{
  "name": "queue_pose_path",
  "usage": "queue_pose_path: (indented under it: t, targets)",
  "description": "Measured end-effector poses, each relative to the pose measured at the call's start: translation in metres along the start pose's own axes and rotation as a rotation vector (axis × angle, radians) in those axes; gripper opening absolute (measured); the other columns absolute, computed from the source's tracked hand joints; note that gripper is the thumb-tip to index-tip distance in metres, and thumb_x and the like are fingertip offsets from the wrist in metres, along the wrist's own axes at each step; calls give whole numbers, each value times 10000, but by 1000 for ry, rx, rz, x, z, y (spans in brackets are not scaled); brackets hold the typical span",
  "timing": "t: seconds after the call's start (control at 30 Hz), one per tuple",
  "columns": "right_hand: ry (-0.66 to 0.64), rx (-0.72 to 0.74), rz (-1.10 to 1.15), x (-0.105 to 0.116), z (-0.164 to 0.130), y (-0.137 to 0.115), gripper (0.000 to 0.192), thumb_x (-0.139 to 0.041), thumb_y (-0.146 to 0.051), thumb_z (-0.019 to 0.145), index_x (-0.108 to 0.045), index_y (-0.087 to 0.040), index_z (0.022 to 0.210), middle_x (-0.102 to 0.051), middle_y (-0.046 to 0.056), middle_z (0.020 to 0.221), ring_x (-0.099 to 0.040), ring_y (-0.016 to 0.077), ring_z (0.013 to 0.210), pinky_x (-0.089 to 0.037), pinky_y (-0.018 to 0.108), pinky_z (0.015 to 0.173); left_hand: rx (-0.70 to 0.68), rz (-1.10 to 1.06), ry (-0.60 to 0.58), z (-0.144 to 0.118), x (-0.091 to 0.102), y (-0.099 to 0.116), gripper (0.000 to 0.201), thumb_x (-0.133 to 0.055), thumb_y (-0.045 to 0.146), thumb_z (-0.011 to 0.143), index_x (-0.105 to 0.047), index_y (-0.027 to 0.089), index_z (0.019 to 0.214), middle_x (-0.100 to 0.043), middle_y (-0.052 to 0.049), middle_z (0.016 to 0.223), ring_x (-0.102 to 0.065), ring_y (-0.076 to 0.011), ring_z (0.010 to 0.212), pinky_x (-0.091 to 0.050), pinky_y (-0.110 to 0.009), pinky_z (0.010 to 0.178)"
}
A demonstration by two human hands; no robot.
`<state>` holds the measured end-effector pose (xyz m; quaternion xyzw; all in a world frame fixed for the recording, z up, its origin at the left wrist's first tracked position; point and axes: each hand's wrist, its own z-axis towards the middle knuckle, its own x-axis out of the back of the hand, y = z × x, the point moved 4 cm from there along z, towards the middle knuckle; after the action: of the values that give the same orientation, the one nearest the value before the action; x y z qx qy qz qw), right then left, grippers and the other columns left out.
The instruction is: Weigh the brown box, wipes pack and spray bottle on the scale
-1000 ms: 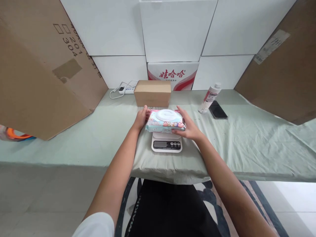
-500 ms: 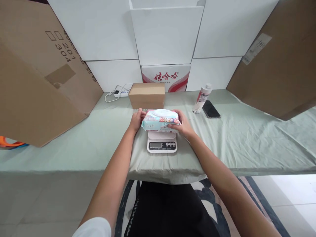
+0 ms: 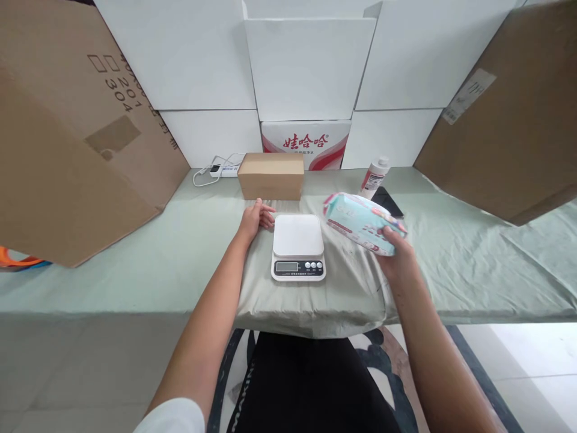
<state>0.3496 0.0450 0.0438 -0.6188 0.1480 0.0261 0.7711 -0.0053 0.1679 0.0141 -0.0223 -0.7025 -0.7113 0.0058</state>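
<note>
My right hand (image 3: 396,255) is closed around the near end of a pack of wet wipes (image 3: 360,221), held off the table to the right of the kitchen scale (image 3: 298,245). The pack's long axis runs from my hand up and left, its printed side tilted toward me; I can't read the print. My left hand (image 3: 255,218) rests with fingers loose on the green tablecloth (image 3: 157,252), left of the scale. Behind stands a red-and-white carton (image 3: 306,143) reading 娃哈哈, and the big cardboard box (image 3: 67,132) shows "304".
</note>
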Motion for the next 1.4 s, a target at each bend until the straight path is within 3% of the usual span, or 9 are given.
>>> queue_pose_path:
  t: [0.2, 0.5, 0.6, 0.73, 0.83, 0.93, 1.03, 1.17, 1.4]
  targets:
    - [352, 195, -432, 75, -17, -7, 693, -939, -448, 636, -584, -303, 1214, -635, 45, 1158, -665, 310, 1083, -548, 582, 1036, -10, 14, -2, 2, -1, -3, 775, -419, 838, 899, -746, 140, 816, -694, -63, 576, -642, -146, 455, -443, -237, 446]
    - [-112, 64, -923, 105, -3, -38, 920, -902, -621, 661, -553, -335, 1463, -586, 128, 1496, -565, 430, 1400, -506, 625, 1144, -11, -2, 28, 2, 2, -2, 770, -443, 852, 877, -746, 147, 814, -702, -71, 583, -648, -150, 458, -445, -236, 440]
    - [-70, 128, -901, 81, 31, -57, 914, -874, -620, 725, -505, -366, 1521, -576, 115, 1554, -489, 414, 1504, -450, 653, 1205, -14, -3, 23, 2, 1, -2, 761, -461, 844, 869, -750, 143, 819, -708, -75, 588, -639, -145, 455, -441, -238, 440]
    - [156, 52, -892, 42, 110, -54, 926, -961, -562, 604, -595, -290, 1410, -621, 189, 1475, -597, 472, 1357, -498, 714, 1101, -17, -11, 12, 3, 1, -2, 763, -465, 849, 863, -752, 144, 821, -710, -77, 590, -639, -145, 460, -438, -241, 444]
    - [143, -71, -802, 23, 159, -34, 652, -964, -490, 574, -699, -211, 1101, -754, 162, 1118, -708, 350, 1025, -564, 612, 961, -21, -17, 5, 3, 2, -2, 752, -495, 851, 853, -752, 144, 828, -709, -72, 590, -641, -144, 465, -427, -237, 444]
    - [105, -137, -766, 13, 178, -22, 451, -939, -487, 584, -674, -201, 811, -693, 44, 737, -637, 216, 720, -581, 553, 804, -39, -41, 13, 4, 4, -2, 718, -524, 828, 858, -752, 147, 843, -718, -70, 608, -642, -138, 479, -419, -235, 452]
    - [84, -37, -734, -5, 170, -28, 405, -942, -458, 580, -658, -225, 751, -657, -5, 677, -576, 167, 651, -588, 468, 722, -50, -48, 19, 5, 5, -3, 696, -524, 807, 878, -754, 151, 843, -724, -74, 621, -638, -135, 488, -417, -242, 463]
    - [-98, 81, -639, -59, 126, -40, 424, -923, -431, 672, -747, -183, 968, -770, 92, 938, -664, 205, 788, -565, 363, 643, -80, 5, -26, 7, 2, -5, 672, -557, 786, 890, -759, 148, 831, -722, -70, 620, -627, -127, 488, -395, -244, 464]
    - [-342, 188, -625, -144, 38, -14, 411, -871, -497, 725, -719, -206, 972, -778, 80, 978, -699, 292, 907, -593, 466, 787, -120, 4, -55, 4, 1, -3, 619, -583, 732, 923, -767, 148, 834, -712, -52, 609, -608, -115, 485, -384, -243, 471]
